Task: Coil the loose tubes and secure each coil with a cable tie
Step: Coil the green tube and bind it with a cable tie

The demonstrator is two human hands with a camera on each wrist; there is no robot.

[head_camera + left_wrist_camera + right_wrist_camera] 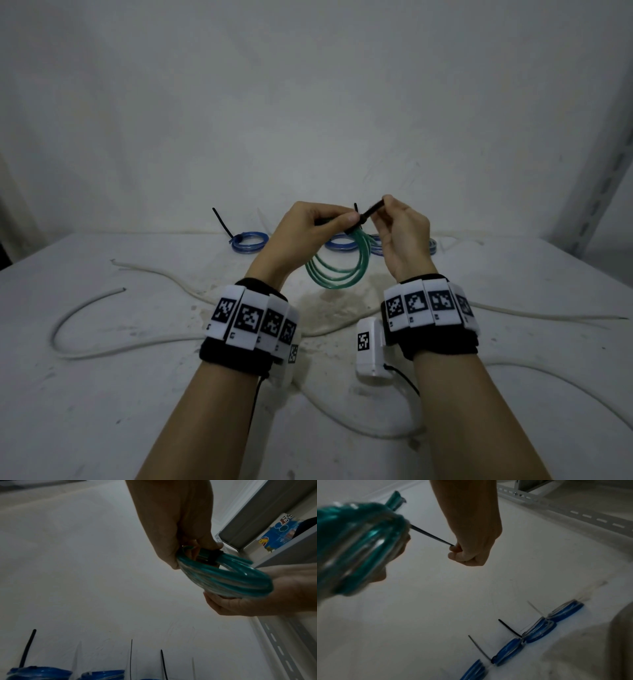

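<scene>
The green coil (337,270) hangs in the air above the counter (102,394), between the two hands, its loops drooping toward the person. The left hand (301,233) grips the coil at its top, fingers curled round the bunched loops where a black tie (368,214) wraps them. In the left wrist view the tie's band (266,557) crosses the green loops just beside the left thumb. The right hand (402,236) pinches the free tail of the tie between thumb and fingers; the tail runs straight from the coil to that hand, as the right wrist view shows (431,535). In the left wrist view the right palm (257,599) lies just under the coil's lower loops, touching or nearly so; I cannot tell which.

Beyond the green coil, along the far edge of the counter by the wall, lie blue coils (248,241) in a row, each already tied, with black or pale tie tails (509,628) sticking up. The right wrist view shows four of them (539,632) side by side. Nearer than the green coil, loose white tubes (85,308) snake over the counter, left and right of the forearms. Right of the green coil, a grey metal shelf frame (596,192) stands at the counter's end. Both wrists wear black bands with white marker tags (248,318).
</scene>
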